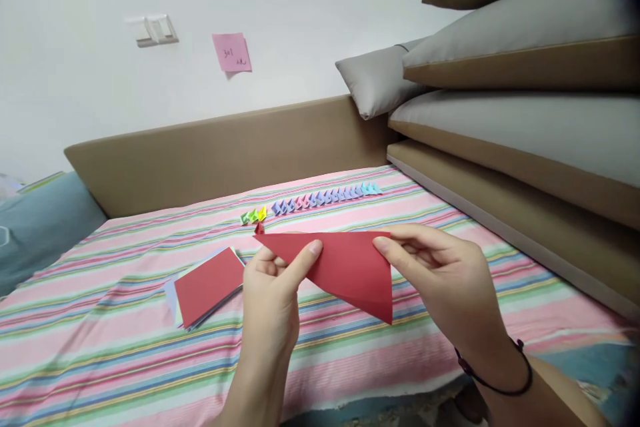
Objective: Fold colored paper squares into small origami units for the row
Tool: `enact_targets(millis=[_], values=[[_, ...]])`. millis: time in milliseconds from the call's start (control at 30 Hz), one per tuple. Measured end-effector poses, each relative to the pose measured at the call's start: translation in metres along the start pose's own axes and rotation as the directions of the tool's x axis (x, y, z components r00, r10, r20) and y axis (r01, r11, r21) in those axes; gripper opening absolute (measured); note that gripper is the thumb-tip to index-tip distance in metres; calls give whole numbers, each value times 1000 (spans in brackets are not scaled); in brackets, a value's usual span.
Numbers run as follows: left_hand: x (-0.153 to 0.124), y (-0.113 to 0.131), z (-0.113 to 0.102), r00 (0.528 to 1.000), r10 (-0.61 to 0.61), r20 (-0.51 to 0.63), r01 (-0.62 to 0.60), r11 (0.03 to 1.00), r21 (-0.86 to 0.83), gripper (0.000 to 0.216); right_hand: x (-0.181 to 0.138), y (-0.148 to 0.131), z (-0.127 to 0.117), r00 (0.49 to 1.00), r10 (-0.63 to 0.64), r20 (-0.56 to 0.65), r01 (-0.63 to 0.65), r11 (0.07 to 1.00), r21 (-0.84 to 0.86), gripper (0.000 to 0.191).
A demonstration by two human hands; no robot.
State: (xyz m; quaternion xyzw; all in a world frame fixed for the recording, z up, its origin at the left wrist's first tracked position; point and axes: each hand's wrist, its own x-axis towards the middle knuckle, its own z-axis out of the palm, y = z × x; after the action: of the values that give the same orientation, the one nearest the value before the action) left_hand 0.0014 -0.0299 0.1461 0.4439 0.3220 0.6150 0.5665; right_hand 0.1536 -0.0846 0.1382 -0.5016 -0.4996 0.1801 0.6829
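A red sheet of paper (pixel 350 273), folded into a triangle with a straight upper edge, is held up over the striped cloth. My left hand (pixel 275 280) pinches it left of its middle, thumb on the near face and fingers behind. At the upper right corner my right hand (pixel 435 273) grips it between thumb and fingers. Left of my left hand lies a stack of coloured paper (pixel 210 287) with a red sheet on top. Just beyond the held paper sits a small red folded paper piece (pixel 259 229), partly hidden.
A row of small folded paper pieces (pixel 325 197) in blue, purple and pink runs along the striped cloth (pixel 125 347). Green and yellow ones (pixel 254 216) stand to its left. Stacked grey-brown cushions (pixel 520 120) rise at right; a brown backrest (pixel 225 153) stands behind.
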Motion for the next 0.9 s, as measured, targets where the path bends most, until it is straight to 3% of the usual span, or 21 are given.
enact_targets(millis=[400,900], values=[[-5,6,0,996,82,-22,-81,996,38,20,-1,-10,-2,999,41,20,-43,996,78,8],[-5,7,4,998,39,-54,-37,998,52,23,4,-6,-1,993,100,62,-108,984,140,10]])
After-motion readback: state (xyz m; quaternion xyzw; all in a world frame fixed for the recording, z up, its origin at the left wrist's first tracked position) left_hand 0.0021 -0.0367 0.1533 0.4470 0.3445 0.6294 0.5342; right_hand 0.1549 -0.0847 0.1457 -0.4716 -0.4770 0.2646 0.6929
